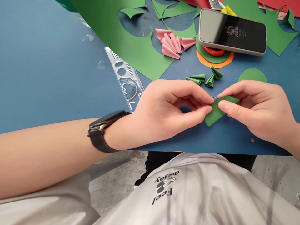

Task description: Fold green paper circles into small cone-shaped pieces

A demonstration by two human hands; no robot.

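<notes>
Between my two hands is a small piece of green paper [217,114], bent over on itself. My left hand [172,109] pinches its left end between thumb and forefinger. At its upper right, my right hand [260,109] holds it with thumb and fingers. A thin, pin-like line shows at the paper's upper edge, too fine to name surely. Just beyond my fingers lie several small green paper cones [210,80], and a green paper disc [252,75] sits behind my right hand. Farther back is a group of pink paper cones [172,43].
A phone [233,31] rests on a stack of orange and green paper circles [217,64] with a red ring between. Cut green sheets [136,47], red paper [283,7] and yellow-handled scissors [228,10] lie at the back. A clear stencil ruler [124,75] lies left on the blue table [47,78].
</notes>
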